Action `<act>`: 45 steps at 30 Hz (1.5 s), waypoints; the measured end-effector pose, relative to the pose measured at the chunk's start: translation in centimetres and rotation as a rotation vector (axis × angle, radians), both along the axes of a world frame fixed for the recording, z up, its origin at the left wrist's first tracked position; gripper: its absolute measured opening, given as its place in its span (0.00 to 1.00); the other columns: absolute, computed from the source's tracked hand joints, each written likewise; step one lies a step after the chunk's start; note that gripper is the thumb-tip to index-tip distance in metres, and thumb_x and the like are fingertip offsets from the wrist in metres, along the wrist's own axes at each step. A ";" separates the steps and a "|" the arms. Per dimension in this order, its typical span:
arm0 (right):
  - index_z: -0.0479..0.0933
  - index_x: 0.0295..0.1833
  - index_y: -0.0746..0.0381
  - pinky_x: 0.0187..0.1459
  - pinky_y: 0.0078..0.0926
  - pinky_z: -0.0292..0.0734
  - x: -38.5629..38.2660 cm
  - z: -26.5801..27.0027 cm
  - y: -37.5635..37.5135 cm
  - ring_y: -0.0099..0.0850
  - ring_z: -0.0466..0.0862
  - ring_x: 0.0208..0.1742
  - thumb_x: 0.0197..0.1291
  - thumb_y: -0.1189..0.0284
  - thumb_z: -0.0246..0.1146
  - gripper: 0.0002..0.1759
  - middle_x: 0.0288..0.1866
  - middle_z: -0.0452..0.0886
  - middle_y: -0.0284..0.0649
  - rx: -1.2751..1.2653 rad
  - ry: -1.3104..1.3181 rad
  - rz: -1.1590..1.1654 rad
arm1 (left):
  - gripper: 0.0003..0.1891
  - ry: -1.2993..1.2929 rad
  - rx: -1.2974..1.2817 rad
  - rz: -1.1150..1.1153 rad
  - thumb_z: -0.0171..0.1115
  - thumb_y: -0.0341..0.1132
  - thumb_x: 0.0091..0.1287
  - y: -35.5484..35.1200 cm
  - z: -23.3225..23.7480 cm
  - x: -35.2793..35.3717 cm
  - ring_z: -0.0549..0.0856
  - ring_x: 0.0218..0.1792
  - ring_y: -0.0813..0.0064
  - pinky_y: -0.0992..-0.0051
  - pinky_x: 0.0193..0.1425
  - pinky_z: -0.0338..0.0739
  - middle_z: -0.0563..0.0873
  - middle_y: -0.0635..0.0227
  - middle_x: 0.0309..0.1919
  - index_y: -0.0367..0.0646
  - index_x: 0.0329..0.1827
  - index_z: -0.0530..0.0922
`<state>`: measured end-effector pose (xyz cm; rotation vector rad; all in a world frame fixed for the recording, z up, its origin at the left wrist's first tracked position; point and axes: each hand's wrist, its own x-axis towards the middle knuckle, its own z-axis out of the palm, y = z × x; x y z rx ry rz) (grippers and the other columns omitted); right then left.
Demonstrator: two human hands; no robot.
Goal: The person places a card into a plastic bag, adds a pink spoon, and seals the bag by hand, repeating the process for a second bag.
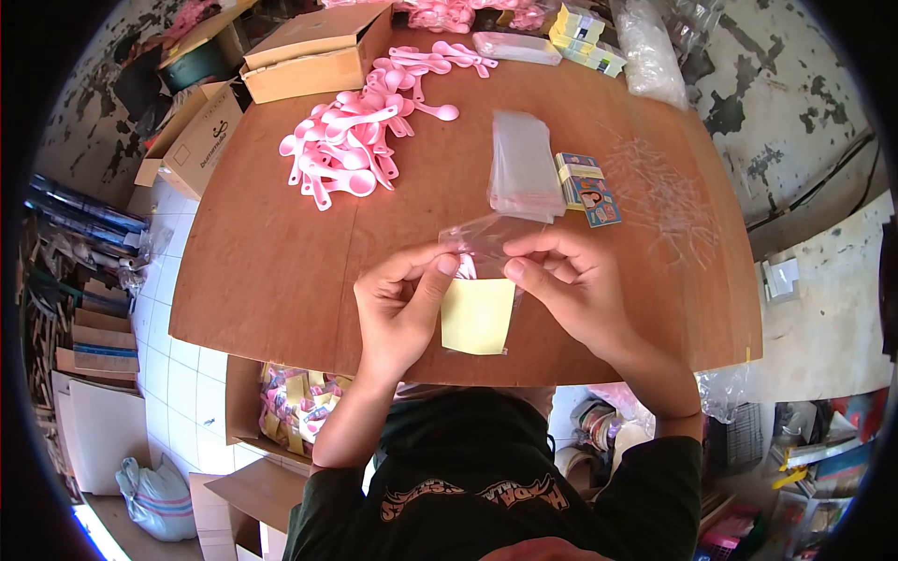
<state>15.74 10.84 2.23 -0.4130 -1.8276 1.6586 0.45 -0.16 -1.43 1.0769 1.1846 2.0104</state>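
Over the near part of the table, my left hand (402, 299) pinches the left edge of a clear plastic bag (486, 236) between thumb and fingers. My right hand (572, 285) grips the bag's right side the same way. In the bag's lower part is a pale yellow card (477, 318). Above the card a small light pink piece (466, 267) shows through the plastic; its full shape is hidden. Beyond my hands are a stack of flat clear bags (520, 164) and a banded bundle of printed cards (587, 190).
Pink plastic measuring spoons (346, 140) are heaped at the table's (253, 252) far left, before a cardboard box (318, 51). Thin clear strips (664, 196) lie scattered at right. A plastic roll (652, 51) is at the back. Below the near edge stands a box of filled packets (297, 402).
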 end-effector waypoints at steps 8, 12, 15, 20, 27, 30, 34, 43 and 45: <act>0.78 0.47 0.68 0.45 0.21 0.79 0.5 0.0 0.5 0.26 0.84 0.43 0.62 0.82 0.61 0.08 0.42 0.82 0.40 0.093 -0.032 0.055 | 0.09 -0.034 0.036 -0.116 0.59 0.25 0.69 -0.3 -0.4 -0.7 0.84 0.41 0.81 0.81 0.45 0.78 0.87 0.62 0.41 0.32 0.49 0.80; 0.79 0.44 0.68 0.43 0.20 0.78 0.4 -0.1 0.3 0.26 0.83 0.43 0.63 0.82 0.59 0.06 0.41 0.82 0.41 0.013 -0.017 0.034 | 0.09 -0.045 0.056 -0.123 0.59 0.24 0.68 -0.4 -0.7 -1.0 0.84 0.42 0.80 0.80 0.47 0.78 0.87 0.62 0.42 0.33 0.49 0.81; 0.80 0.43 0.69 0.41 0.19 0.77 0.3 -0.5 1.0 0.25 0.83 0.42 0.63 0.84 0.58 0.07 0.41 0.82 0.42 0.095 0.050 0.087 | 0.08 -0.021 0.072 -0.125 0.58 0.23 0.68 -0.4 -0.7 -1.2 0.84 0.43 0.79 0.79 0.49 0.78 0.87 0.61 0.43 0.33 0.48 0.81; 0.81 0.43 0.70 0.38 0.18 0.75 0.0 -0.7 1.7 0.24 0.81 0.39 0.61 0.89 0.55 0.11 0.39 0.83 0.42 0.264 0.138 0.163 | 0.08 -0.037 0.109 -0.162 0.55 0.20 0.68 -0.3 -1.2 -1.4 0.84 0.45 0.75 0.76 0.52 0.78 0.87 0.58 0.42 0.33 0.45 0.81; 0.83 0.41 0.67 0.35 0.19 0.74 0.1 -0.4 1.8 0.26 0.82 0.36 0.55 0.88 0.55 0.13 0.39 0.82 0.42 0.474 0.074 0.134 | 0.08 -0.049 0.114 -0.176 0.51 0.19 0.69 -0.1 -1.3 -1.5 0.85 0.45 0.71 0.74 0.53 0.78 0.87 0.55 0.42 0.31 0.43 0.80; 0.83 0.41 0.67 0.34 0.20 0.74 0.1 -0.3 1.8 0.26 0.81 0.35 0.54 0.87 0.56 0.13 0.38 0.82 0.42 0.559 0.062 0.119 | 0.08 -0.031 0.111 -0.171 0.50 0.19 0.69 -0.2 -1.3 -1.6 0.85 0.46 0.70 0.73 0.53 0.78 0.86 0.54 0.42 0.31 0.43 0.80; 0.83 0.40 0.67 0.33 0.21 0.74 0.0 -0.1 1.5 0.27 0.81 0.34 0.54 0.84 0.61 0.09 0.37 0.82 0.41 0.521 0.121 0.127 | 0.07 -0.240 0.094 -0.304 0.53 0.19 0.68 -0.4 -0.8 -1.8 0.85 0.46 0.69 0.73 0.53 0.79 0.85 0.52 0.44 0.31 0.44 0.79; 0.82 0.38 0.66 0.37 0.21 0.79 0.1 -0.7 0.7 0.28 0.84 0.36 0.47 0.81 0.73 0.11 0.36 0.82 0.41 0.370 0.090 0.183 | 0.20 0.043 -0.077 -0.247 0.71 0.16 0.53 -3.5 -1.0 -2.1 0.84 0.48 0.70 0.70 0.51 0.84 0.84 0.54 0.48 0.34 0.48 0.76; 0.81 0.43 0.68 0.42 0.23 0.78 1.0 -0.2 1.5 0.27 0.81 0.41 0.50 0.83 0.71 0.13 0.42 0.79 0.43 0.326 0.045 0.298 | 0.19 0.126 -0.171 -0.314 0.73 0.17 0.49 -7.0 -0.8 -3.4 0.86 0.46 0.71 0.71 0.49 0.84 0.86 0.57 0.45 0.35 0.45 0.78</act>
